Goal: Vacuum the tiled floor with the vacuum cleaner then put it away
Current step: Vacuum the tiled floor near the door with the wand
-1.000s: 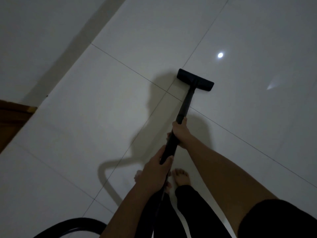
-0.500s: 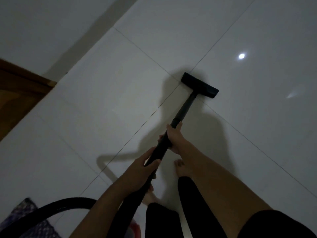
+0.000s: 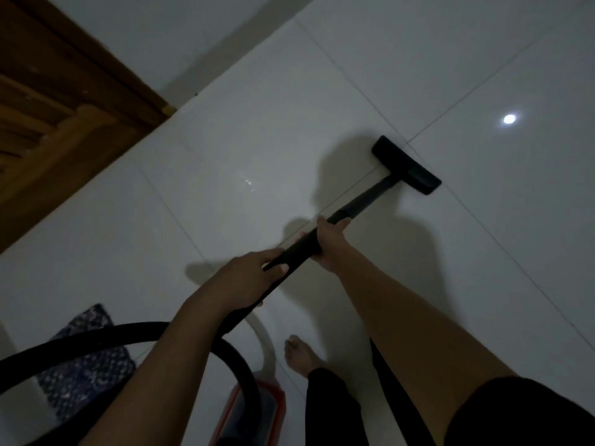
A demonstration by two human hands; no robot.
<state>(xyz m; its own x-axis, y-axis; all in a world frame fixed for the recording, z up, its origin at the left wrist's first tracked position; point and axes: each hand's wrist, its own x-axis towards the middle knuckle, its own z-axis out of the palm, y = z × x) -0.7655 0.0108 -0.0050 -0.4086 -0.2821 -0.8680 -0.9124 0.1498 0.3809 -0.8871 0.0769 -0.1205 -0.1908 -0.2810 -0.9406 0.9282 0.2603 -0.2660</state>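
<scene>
Since a second ago the view has swung left: the wooden door (image 3: pixel 58 101) now fills the 10 o'clock corner, and a patterned mat (image 3: pixel 85 358) and the red-trimmed vacuum body (image 3: pixel 254 410) have come into sight at 7 and 6 o'clock. Seen from the head camera, the floor head (image 3: pixel 406 165) has shifted toward 2 o'clock, flat on the tiled floor (image 3: pixel 225 162) beside a grout line.

Both hands are wrapped around the black wand (image 3: pixel 363 201). Nearer the floor head is the right hand (image 3: pixel 328 239), closed over the tube; the left hand (image 3: pixel 244 281) grips lower down, toward 7 o'clock, where the wand meets the hose (image 3: pixel 128 333) that loops back to the vacuum body. From the hands the floor head lies well off toward 2 o'clock, at the far end of the wand.

Vacuuming looks mid-course: how much floor is already covered cannot be told, and putting the machine away is not yet begun.
</scene>
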